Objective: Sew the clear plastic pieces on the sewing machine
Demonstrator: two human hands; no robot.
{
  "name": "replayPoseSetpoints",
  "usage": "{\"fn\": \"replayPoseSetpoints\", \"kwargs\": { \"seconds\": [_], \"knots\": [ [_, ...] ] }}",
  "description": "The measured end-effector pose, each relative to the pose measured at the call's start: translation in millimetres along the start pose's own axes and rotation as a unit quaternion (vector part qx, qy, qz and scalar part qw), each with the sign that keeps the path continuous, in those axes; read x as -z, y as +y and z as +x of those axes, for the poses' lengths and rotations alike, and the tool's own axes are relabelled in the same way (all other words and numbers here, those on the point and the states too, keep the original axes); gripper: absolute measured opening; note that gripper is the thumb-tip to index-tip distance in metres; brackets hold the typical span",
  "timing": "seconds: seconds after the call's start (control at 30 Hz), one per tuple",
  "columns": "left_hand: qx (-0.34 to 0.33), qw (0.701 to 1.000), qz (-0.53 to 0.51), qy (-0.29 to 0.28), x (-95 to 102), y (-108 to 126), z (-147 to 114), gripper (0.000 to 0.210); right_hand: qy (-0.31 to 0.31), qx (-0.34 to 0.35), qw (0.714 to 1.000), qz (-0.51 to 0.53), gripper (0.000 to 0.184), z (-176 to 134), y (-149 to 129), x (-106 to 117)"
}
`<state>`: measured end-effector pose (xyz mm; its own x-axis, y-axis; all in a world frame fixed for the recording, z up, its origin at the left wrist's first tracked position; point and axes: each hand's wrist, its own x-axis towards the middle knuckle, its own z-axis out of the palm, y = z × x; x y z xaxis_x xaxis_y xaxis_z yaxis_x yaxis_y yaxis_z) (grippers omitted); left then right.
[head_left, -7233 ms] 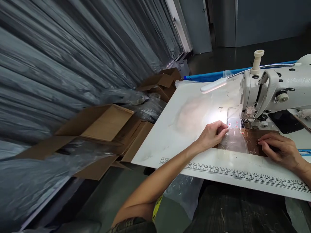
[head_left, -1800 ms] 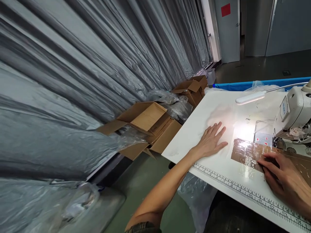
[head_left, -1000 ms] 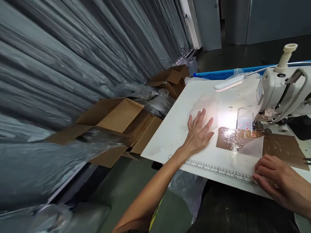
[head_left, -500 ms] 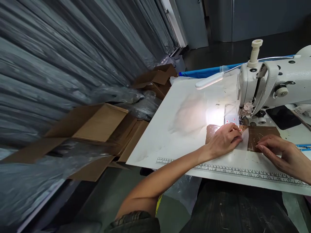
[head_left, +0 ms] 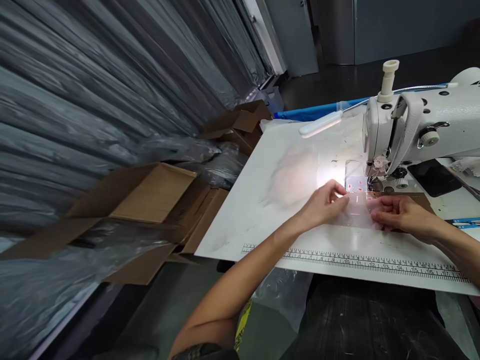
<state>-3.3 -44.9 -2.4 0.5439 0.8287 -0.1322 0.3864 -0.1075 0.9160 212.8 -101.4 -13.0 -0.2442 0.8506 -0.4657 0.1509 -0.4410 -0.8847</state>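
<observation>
A thin, see-through whitish piece of fabric [head_left: 356, 212] stretches between my hands, just in front of the sewing machine's needle area. My left hand [head_left: 325, 204] pinches its left side between thumb and fingers. On the right side, my right hand [head_left: 399, 212] has its fingers closed on the same sheer piece, slightly blurred. A flat brown piece [head_left: 420, 200] lies on the table under my right hand and partly behind the fabric. The white sewing machine [head_left: 423, 120] stands just beyond, with small red marks on the plate by its needle.
A printed ruler scale [head_left: 360, 262] runs along the front edge of the white table [head_left: 240, 215]. A lamp [head_left: 320, 125] reaches over from behind. At right lie a black phone-like slab [head_left: 435, 177] and a blue tool [head_left: 465, 222]. Open cardboard boxes [head_left: 153, 192] stand on the left.
My left hand has shifted left and lifted off the brown piece. My right hand has moved left to the sheer fabric, which is now spread between both hands.
</observation>
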Motion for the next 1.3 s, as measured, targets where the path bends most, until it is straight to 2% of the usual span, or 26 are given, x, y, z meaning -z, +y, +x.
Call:
{"fn": "replayPoseSetpoints", "kwargs": {
  "seconds": [0.07, 0.1, 0.17, 0.23, 0.3, 0.4, 0.47, 0.57, 0.67, 0.77, 0.83, 0.9, 1.0, 1.07, 1.13, 1.2, 1.3],
  "knots": [
    [-0.09, 0.975, 0.172, 0.107, 5.3, -1, 2, 0.016, 0.058, -0.028, 0.998, -0.005, 0.025, 7, -4, 1],
    [-0.134, 0.957, 0.228, 0.122, 6.2, -1, 3, 0.015, 0.081, -0.031, 0.996, -0.002, 0.019, 10, -5, 2],
    [-0.189, 0.938, 0.277, 0.085, 3.9, 0, 4, 0.012, 0.097, -0.027, 0.995, 0.005, 0.012, 14, -5, 4],
    [-0.191, 0.939, 0.284, 0.017, -3.0, 1, 6, 0.028, 0.091, -0.021, 0.996, 0.004, 0.009, 16, -3, 5],
    [-0.175, 0.936, 0.303, -0.042, -11.4, -2, 8, 0.04, 0.085, -0.016, 0.996, 0.0, 0.013, 16, -1, 6],
    [-0.177, 0.922, 0.335, -0.086, -18.9, -11, 13, 0.037, 0.074, -0.002, 0.997, -0.011, 0.028, 17, 3, 6],
    [-0.186, 0.927, 0.315, -0.087, -17.4, -16, 15, 0.032, 0.072, 0.017, 0.997, -0.025, 0.04, 18, 5, 5],
    [-0.173, 0.958, 0.209, -0.096, -7.3, -20, 16, 0.025, 0.074, 0.039, 0.996, -0.036, 0.045, 16, 6, 6],
    [-0.122, 0.982, 0.088, -0.115, 2.0, -18, 16, 0.021, 0.067, 0.017, 0.998, 0.002, 0.049, 12, 5, 11],
    [-0.103, 0.991, 0.015, -0.086, -0.9, -16, 14, 0.027, 0.072, -0.012, 0.997, 0.039, 0.059, 8, 2, 13],
    [-0.116, 0.991, -0.012, -0.065, -10.0, -15, 12, 0.032, 0.081, -0.002, 0.996, 0.039, 0.065, 7, 1, 10],
    [-0.162, 0.986, 0.002, -0.043, -20.7, -15, 10, 0.036, 0.078, 0.027, 0.996, 0.024, 0.069, 6, 2, 4],
    [-0.22, 0.974, 0.051, 0.006, -30.1, -16, 9, 0.027, 0.112, 0.098, 0.988, -0.041, 0.07, 7, 5, -2],
    [-0.188, 0.982, 0.024, -0.004, -28.9, -16, 10, 0.028, 0.168, 0.16, 0.965, -0.122, 0.069, 8, 9, -3],
    [-0.118, 0.991, -0.04, -0.044, -23.3, -14, 11, 0.025, 0.189, 0.213, 0.937, -0.202, 0.072, 8, 13, -2],
    [-0.058, 0.991, -0.098, -0.066, -15.8, -10, 11, 0.022, 0.154, 0.23, 0.926, -0.256, 0.072, 7, 14, -1],
    [-0.016, 0.987, -0.157, -0.033, -3.8, -5, 13, 0.021, 0.099, 0.206, 0.926, -0.301, 0.054, 3, 12, -4]
  ]
}}
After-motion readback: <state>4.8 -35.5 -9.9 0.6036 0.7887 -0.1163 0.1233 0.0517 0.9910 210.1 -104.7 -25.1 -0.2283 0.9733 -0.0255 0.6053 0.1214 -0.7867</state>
